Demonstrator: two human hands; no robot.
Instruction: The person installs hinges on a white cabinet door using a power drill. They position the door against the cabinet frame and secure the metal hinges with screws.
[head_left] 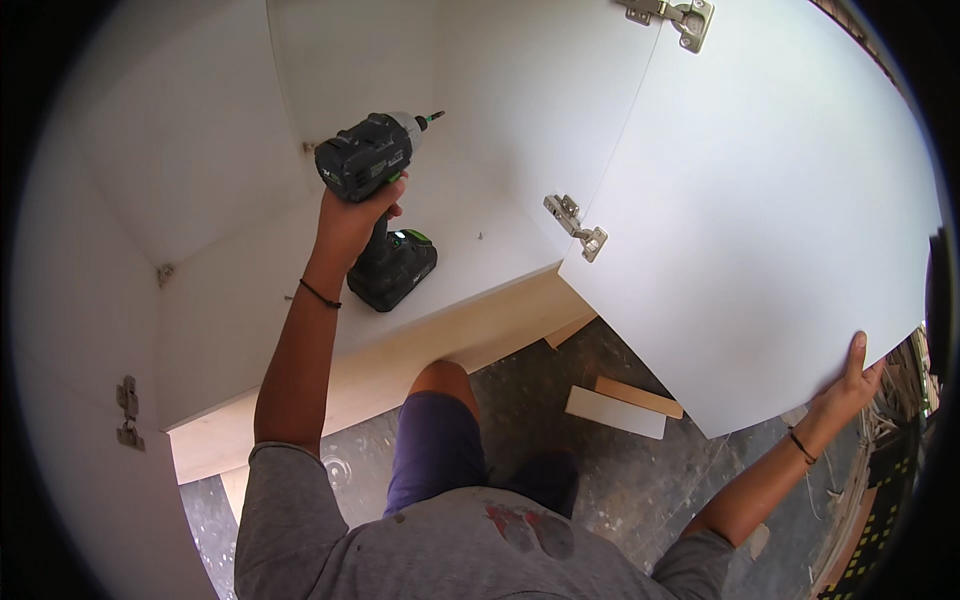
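Note:
My left hand (358, 222) is closed round the grip of a black cordless impact driver (368, 155), held up inside a white cabinet (470, 200). The driver's bit points to the upper right, and its battery hangs below my wrist. My right hand (850, 390) grips the outer edge of a white cabinet door (760, 220), thumb on the near face and fingers hidden behind. The door stands swung out on the right. A lower metal hinge (577, 228) and an upper hinge (675, 18) join it to the cabinet side.
Another hinge (129, 412) is on the white panel at the left. A small screw (480, 236) lies on the cabinet bottom. Offcut boards (615, 411) lie on the dark, stained floor (520, 380). Stacked scrap material (880, 450) stands at the far right.

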